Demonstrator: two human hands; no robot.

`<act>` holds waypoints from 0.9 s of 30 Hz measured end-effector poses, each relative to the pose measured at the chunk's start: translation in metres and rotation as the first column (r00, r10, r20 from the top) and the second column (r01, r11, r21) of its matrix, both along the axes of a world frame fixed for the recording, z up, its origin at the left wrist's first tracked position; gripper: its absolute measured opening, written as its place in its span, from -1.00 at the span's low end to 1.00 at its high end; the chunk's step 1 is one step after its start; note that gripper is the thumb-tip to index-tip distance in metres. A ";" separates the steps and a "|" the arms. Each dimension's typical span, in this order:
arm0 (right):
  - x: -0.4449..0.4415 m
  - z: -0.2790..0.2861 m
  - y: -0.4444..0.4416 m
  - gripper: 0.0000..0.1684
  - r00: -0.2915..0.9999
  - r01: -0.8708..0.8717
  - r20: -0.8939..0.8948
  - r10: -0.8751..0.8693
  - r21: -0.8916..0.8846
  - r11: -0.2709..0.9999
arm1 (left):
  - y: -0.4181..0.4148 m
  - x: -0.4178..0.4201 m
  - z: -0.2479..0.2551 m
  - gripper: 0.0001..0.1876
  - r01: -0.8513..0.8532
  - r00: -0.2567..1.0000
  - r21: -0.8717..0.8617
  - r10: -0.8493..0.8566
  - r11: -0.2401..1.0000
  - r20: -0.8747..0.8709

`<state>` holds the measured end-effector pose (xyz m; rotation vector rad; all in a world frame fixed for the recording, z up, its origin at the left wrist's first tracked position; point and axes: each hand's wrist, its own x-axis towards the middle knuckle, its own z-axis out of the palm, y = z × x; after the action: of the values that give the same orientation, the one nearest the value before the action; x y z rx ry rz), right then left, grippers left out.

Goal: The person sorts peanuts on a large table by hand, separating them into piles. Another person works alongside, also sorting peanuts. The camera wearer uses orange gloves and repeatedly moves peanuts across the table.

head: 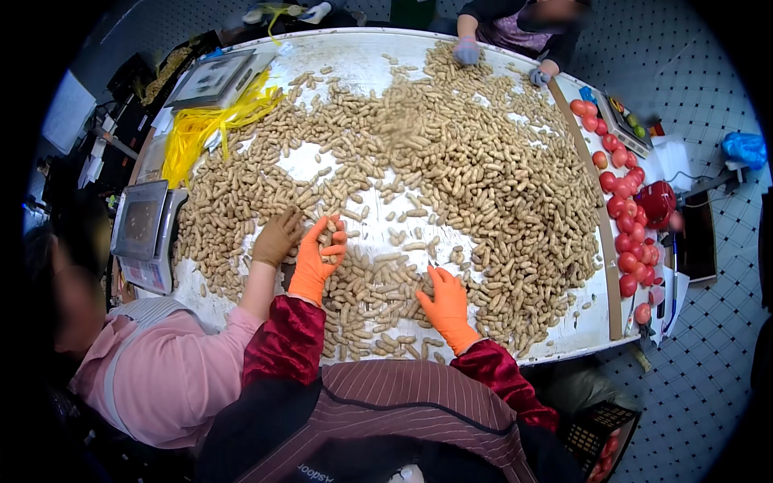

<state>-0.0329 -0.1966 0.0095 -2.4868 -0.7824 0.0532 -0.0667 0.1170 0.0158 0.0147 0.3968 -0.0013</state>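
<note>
Unshelled peanuts [507,175] cover much of the white tabletop [356,60] in heaps and loose scatters. My left hand [311,265], in an orange glove, has its fingers curled around a few peanuts [329,241]. In a matching glove, my right hand [450,305] rests at the edge of a thin spread of peanuts [374,290] in front of me. Its thumb and fingers are apart, and I see nothing held in it. Just left of my left hand, a co-worker's brown-gloved hand [278,238] touches the left heap.
A digital scale [145,241] and yellow mesh bags [199,136] lie along the left side. Red tomatoes [628,205] line the right side behind a wooden strip [589,175]. Across the table, another person's gloved hand [466,51] reaches into the peanuts. A black crate [601,431] stands low right.
</note>
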 end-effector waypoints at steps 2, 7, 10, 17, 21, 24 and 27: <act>-0.011 -0.002 0.009 -0.21 0.999 -0.026 -0.040 0.021 -0.110 0.994 | -0.006 -0.004 -0.002 -0.77 0.034 0.999 0.079 -0.034 0.996 0.011; -0.021 0.003 0.070 -0.05 0.951 -0.190 -0.256 0.175 -0.035 0.981 | -0.025 -0.002 0.006 -0.75 0.109 0.994 0.509 -0.093 0.854 -0.057; -0.033 0.006 0.102 -0.19 0.850 -0.420 -0.239 0.469 0.228 0.878 | -0.049 0.007 0.011 -0.72 0.103 0.994 0.630 -0.052 0.770 -0.099; 0.000 0.008 0.055 -0.52 0.904 -0.245 -0.253 0.343 0.351 0.904 | -0.035 0.002 0.006 -0.83 -0.027 0.996 0.183 0.042 0.983 -0.078; 0.044 -0.015 -0.022 -0.70 0.990 0.130 0.023 -0.137 0.185 0.974 | -0.030 -0.018 -0.015 -0.79 0.066 0.998 0.146 -0.062 0.987 -0.033; 0.068 -0.003 -0.045 -0.73 0.983 0.162 0.108 -0.147 -0.154 0.975 | -0.047 -0.024 -0.016 -0.76 0.224 0.975 0.066 -0.223 0.972 -0.018; 0.077 -0.029 -0.047 -0.74 0.980 0.169 0.142 -0.137 -0.245 0.955 | -0.099 -0.014 0.004 -0.80 0.230 0.959 0.085 -0.211 0.970 -0.187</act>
<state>0.0439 -0.2432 -0.0197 -2.8118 -0.6649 -0.0604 -0.0803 0.0175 0.0195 0.1644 0.5708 -0.2038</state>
